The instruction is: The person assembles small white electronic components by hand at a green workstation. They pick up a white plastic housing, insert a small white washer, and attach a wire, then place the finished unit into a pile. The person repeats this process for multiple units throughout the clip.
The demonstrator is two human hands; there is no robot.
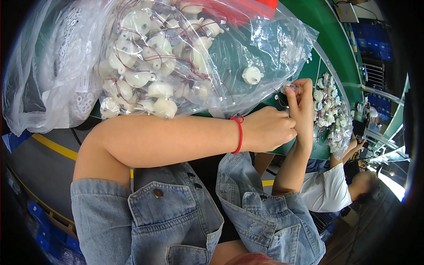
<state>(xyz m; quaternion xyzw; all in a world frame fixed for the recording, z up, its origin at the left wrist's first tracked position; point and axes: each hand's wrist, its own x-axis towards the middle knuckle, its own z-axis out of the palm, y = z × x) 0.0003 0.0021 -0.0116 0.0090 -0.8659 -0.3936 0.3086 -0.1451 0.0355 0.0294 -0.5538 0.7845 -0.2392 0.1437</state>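
At the lower right edge of the clear plastic bag (238,49), the right hand (303,100) is pinching a small pale wired part (289,87), presumably leaving its dark lead (278,101) hanging free. Near the bag's lower edge, the left hand (270,128) is lying curled, meeting the right; I cannot tell whether it is gripping anything. The bag is apparently keeping white motors (124,53) gathered.
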